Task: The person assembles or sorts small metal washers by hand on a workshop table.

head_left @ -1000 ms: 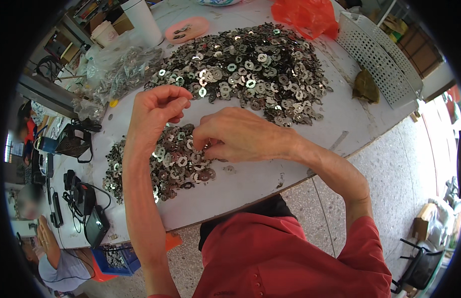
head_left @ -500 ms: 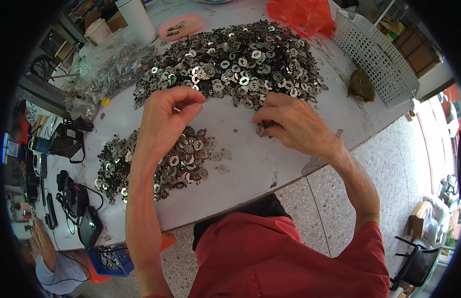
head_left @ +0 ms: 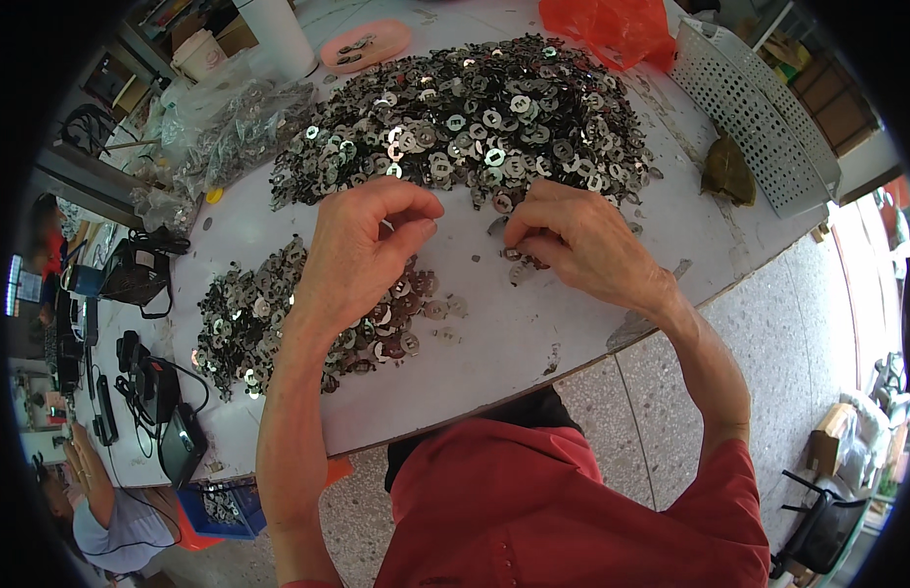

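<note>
the step in hand looks like fingertip picking of small flat metal pieces between two heaps on the bench (head_left: 475, 367). the large heap (head_left: 475, 118) of slotted metal discs spreads along the far side of both hands, and the smaller heap (head_left: 254, 314) lies nearer the body, showing on either side of the left wrist. the right hand (head_left: 522, 240) is bent low over the bench just below the large heap's edge, thumb and fingers drawn close together, with a few metal pieces (head_left: 517, 275) at its tips; whether it grips them or only touches them i cannot tell. the left hand (head_left: 435, 218) hangs above the smaller heap, thumb and forefinger curved toward each other with their tips near meeting; no piece shows there, though one that thin could be hidden. a few loose discs (head_left: 447, 336) lie flat beside the smaller heap. as i judge it, the next move calls for a light, narrow pinch by the right hand, parting single pieces without scooping up neighbours, since such thin discs likely slide and overlap easily.
</note>
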A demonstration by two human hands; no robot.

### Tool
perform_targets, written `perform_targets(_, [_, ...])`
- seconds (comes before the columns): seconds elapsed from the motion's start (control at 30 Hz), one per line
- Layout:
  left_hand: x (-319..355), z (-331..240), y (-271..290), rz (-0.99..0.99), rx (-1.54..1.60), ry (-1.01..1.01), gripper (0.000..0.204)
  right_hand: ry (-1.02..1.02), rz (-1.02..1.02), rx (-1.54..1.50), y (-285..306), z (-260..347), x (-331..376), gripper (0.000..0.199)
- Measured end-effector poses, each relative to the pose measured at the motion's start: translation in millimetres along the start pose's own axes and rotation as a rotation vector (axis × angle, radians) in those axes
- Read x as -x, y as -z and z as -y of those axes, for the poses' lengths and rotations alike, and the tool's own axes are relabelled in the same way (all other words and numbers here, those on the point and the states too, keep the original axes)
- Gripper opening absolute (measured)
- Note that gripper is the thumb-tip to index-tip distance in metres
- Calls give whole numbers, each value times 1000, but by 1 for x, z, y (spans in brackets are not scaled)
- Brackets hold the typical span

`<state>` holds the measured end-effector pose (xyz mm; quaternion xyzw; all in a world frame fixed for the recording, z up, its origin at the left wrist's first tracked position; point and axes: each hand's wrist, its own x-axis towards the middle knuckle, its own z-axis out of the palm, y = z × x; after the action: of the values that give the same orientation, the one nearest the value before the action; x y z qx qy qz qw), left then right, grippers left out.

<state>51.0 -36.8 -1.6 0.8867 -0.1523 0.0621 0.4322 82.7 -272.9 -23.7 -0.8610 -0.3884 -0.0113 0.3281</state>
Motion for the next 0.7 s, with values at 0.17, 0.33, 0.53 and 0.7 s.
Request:
perform_targets(0.17, [1, 1, 1, -1, -3, 4, 14, 35, 68, -4, 6, 12, 7, 12])
perform_targets(0.33, [0, -3, -1, 13, -16, -15, 14, -4, 87, 75, -2, 16, 11, 15])
perform_targets(0.53, [1, -5, -3, 58, 56, -35, 18, 7, -21, -178, -3, 9, 0, 8])
perform_targets(0.7, [2, -16, -6, 113, 218, -63, 25, -399, 117, -822, 3, 17, -12, 13])
